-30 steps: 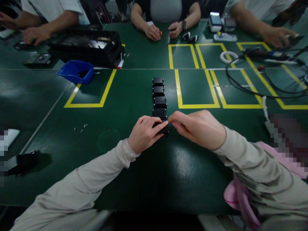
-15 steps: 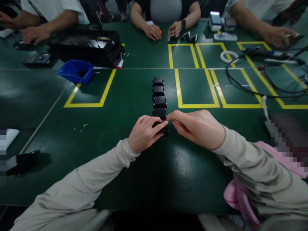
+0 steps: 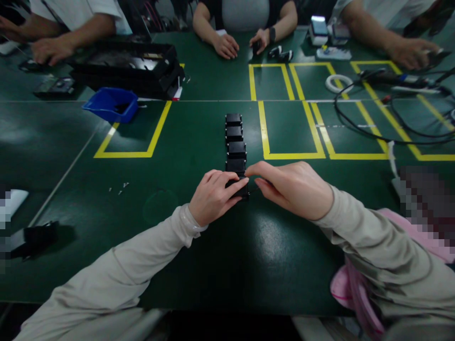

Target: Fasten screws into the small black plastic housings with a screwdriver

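A row of small black blocks [image 3: 236, 149] with silvery screw-like studs at their sides runs away from me along the middle of the green table [image 3: 199, 142]. My left hand [image 3: 215, 196] is closed over the nearest black block [image 3: 243, 191], its fingers on the top and sides, hiding most of it. Against that block's right side is my right hand [image 3: 293, 189], index finger stretched to the block and the other fingers curled. A thin dark line shows between the right fingers and the block; what it is I cannot make out.
Several tiny screws [image 3: 122, 188] lie left of my hands. Beyond are a blue bin [image 3: 113, 105], black trays [image 3: 131, 71], yellow tape outlines [image 3: 295, 156], a white tape ring [image 3: 339, 84] and black cables [image 3: 355, 130]. A black device [image 3: 35, 239] sits at left. Co-workers' hands [image 3: 226, 46] rest opposite.
My left hand stays in place on the block. My right index finger has shifted very slightly, and a thin dark line now shows below it. Opposite, a co-worker's hand now holds a dark object.
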Tool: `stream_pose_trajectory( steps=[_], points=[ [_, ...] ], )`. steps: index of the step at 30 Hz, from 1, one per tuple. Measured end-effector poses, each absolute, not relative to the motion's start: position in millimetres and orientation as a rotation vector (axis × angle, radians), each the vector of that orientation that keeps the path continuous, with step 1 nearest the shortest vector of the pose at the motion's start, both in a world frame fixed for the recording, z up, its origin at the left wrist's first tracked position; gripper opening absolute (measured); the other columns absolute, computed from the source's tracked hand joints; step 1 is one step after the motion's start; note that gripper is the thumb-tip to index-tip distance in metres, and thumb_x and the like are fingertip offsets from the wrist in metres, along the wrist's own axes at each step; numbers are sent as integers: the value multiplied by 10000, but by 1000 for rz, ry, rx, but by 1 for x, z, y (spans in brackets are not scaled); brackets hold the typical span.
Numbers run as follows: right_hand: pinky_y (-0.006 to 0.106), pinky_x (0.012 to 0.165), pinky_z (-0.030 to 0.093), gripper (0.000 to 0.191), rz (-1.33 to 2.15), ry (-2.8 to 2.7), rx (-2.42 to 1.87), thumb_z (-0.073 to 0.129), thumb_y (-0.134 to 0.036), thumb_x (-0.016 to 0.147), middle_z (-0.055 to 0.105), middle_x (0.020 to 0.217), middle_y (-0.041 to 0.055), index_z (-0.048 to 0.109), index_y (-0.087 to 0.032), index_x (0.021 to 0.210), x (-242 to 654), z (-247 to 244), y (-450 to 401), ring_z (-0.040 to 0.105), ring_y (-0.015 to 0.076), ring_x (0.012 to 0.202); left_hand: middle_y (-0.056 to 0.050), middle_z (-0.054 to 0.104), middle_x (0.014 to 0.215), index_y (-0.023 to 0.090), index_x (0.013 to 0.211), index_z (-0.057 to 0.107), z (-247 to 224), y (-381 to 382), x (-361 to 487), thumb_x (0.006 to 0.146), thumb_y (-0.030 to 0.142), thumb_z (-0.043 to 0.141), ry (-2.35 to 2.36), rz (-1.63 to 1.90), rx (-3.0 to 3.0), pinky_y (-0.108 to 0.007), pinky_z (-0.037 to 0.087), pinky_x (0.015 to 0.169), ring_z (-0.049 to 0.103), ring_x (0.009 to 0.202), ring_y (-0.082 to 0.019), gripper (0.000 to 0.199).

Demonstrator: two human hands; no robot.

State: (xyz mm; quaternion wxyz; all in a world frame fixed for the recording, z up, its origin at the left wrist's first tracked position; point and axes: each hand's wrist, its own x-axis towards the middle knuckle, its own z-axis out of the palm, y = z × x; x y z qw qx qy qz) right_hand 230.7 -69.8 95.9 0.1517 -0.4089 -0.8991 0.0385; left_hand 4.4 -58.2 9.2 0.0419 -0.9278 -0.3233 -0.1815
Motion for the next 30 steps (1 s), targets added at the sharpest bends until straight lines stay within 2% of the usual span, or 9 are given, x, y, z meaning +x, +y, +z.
stream_pose_trajectory(
  steps=[3,6,8,12,14,19,21,25,30],
  points=[
    [255,514,224,323,121,-2562,-1169,352,-261,982,647,639,6,649,-167,1067,231,95,-70,523,119,514,-114,625,1179,212,1343,551,10,-59,5,928,286,616,-997,-552,-2844,-432,446,940,586,1088,-266,426],
    [262,512,203,384,94,-2570,-1199,342,-379,1009,587,553,-6,661,-168,974,232,92,-70,493,119,481,-109,626,1194,222,1344,548,10,-59,5,931,295,616,-1015,-541,-2854,-431,445,941,584,1093,-263,425],
    [263,510,194,402,87,-2592,-1216,336,-390,1010,539,506,-15,666,-170,943,232,92,-70,475,121,468,-106,628,1196,227,1339,552,10,-59,5,932,298,615,-1016,-536,-2854,-433,443,943,586,1090,-263,418],
    [258,521,219,327,118,-2577,-1182,349,-261,981,612,594,-4,643,-169,1090,231,95,-71,503,119,504,-111,632,1178,222,1337,555,10,-59,5,930,293,616,-1008,-546,-2846,-434,444,943,589,1087,-264,418],
    [257,529,228,324,130,-2563,-1158,356,-252,979,655,654,6,627,-171,1136,231,94,-71,522,117,523,-114,631,1176,219,1342,551,9,-59,4,929,295,617,-1002,-546,-2845,-434,446,941,589,1090,-266,426],
    [268,515,198,414,83,-2568,-1150,332,-399,1015,573,520,-12,675,-172,976,233,89,-70,479,119,463,-113,626,1190,208,1333,551,10,-58,5,924,284,625,-999,-545,-2847,-434,447,946,591,1085,-263,422],
    [269,515,197,395,74,-2557,-1136,326,-352,1009,567,514,-15,676,-172,967,233,89,-70,469,118,458,-112,628,1185,205,1324,557,10,-58,5,930,291,617,-992,-549,-2846,-434,447,946,591,1082,-262,408],
    [262,528,225,313,154,-2556,-1115,352,-250,971,663,662,7,639,-162,1059,233,91,-71,525,116,526,-114,626,1175,207,1330,554,9,-58,5,932,299,616,-982,-554,-2837,-431,447,939,590,1079,-262,414],
    [271,511,193,383,110,-2581,-1151,345,-384,1010,553,526,-19,648,-166,925,233,92,-70,456,117,466,-107,623,1189,210,1350,539,9,-58,4,928,292,624,-997,-554,-2841,-423,443,943,586,1083,-259,439]
  ],
)
